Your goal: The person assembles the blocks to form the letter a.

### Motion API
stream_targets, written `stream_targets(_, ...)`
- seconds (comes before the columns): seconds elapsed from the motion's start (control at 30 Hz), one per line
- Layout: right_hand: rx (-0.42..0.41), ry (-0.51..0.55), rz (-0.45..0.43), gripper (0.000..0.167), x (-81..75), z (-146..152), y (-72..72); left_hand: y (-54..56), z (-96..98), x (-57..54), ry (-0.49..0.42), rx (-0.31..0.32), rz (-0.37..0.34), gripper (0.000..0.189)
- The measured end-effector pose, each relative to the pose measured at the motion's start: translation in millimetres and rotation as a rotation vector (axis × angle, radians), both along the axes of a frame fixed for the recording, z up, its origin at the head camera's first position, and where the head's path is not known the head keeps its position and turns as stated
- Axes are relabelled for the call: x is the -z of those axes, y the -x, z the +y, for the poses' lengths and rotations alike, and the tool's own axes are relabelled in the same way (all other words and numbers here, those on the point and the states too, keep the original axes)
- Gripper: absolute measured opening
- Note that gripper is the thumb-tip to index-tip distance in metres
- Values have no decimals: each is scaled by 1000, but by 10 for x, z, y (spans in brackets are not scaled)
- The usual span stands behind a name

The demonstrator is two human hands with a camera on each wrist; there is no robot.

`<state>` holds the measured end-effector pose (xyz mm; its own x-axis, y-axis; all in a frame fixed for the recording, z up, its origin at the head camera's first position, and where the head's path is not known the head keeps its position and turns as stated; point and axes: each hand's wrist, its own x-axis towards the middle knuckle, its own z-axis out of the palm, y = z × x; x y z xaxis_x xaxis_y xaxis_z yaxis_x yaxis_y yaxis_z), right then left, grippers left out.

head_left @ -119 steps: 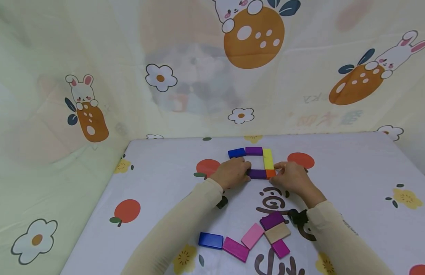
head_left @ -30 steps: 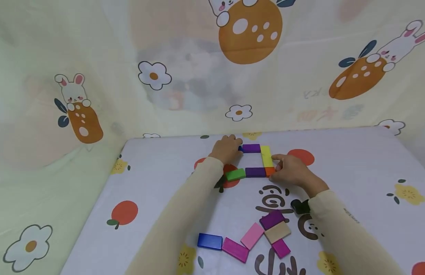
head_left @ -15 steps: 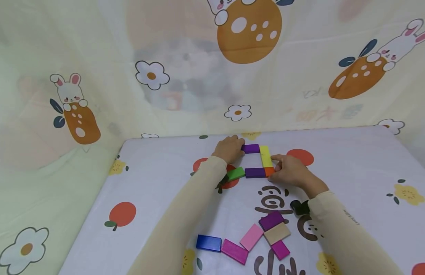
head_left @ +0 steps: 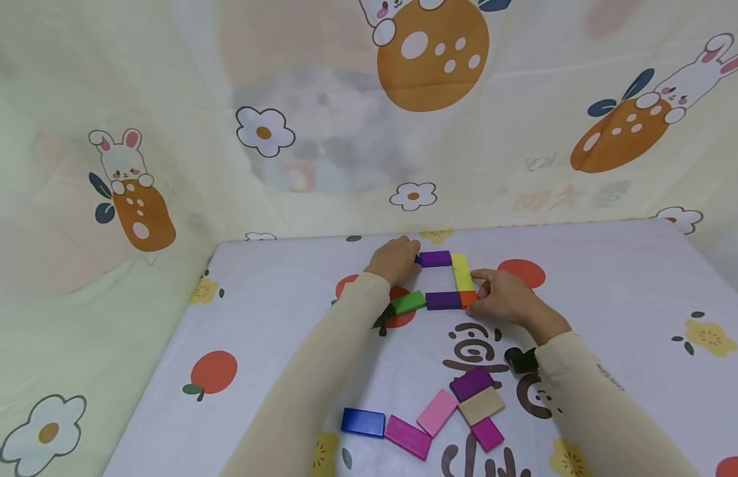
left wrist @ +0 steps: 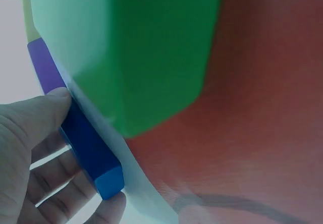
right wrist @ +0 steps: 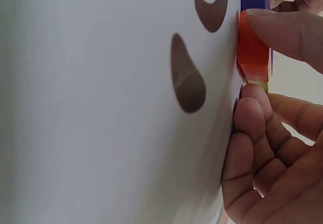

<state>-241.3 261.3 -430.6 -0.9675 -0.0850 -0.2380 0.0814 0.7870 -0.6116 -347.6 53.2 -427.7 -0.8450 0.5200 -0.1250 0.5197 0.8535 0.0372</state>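
Wooden-looking blocks form a three-sided outline near the back of the table. In the head view my left hand (head_left: 395, 260) is at its back left end. The left wrist view shows thumb and fingers gripping a blue block (left wrist: 93, 146), end to end with a purple block (head_left: 436, 259). At the outline's right corner, my right hand (head_left: 507, 305) has its thumb against the orange block (right wrist: 252, 47) and curled fingers at its outer end, beside the yellow block (head_left: 462, 271). A dark purple block (head_left: 444, 301) and a slanted green block (head_left: 409, 303) make the front side.
Nearer the front lie loose blocks: a blue one (head_left: 363, 423), a magenta one (head_left: 408, 437), a pink one (head_left: 437, 412), a purple one (head_left: 472, 383), a tan one (head_left: 481, 405) and a small magenta one (head_left: 487, 434). A printed cloth curtain (head_left: 333, 212) rises behind the table.
My left hand has left the green block at the front side and moved back to the blue block, shifting slightly left in the last half second. The right hand stays almost still.
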Motion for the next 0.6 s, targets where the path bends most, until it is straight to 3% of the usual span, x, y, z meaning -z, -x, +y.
stream_targets(0.4, 9, -12, -6, 83, -10, -7, -13, 6, -38, -4, -53, -6, -38, 34)
stream_targets(0.6, 24, -11, -18, 83, -23, -17, -17, -93, -125, -77, -107, -7, -29, 43)
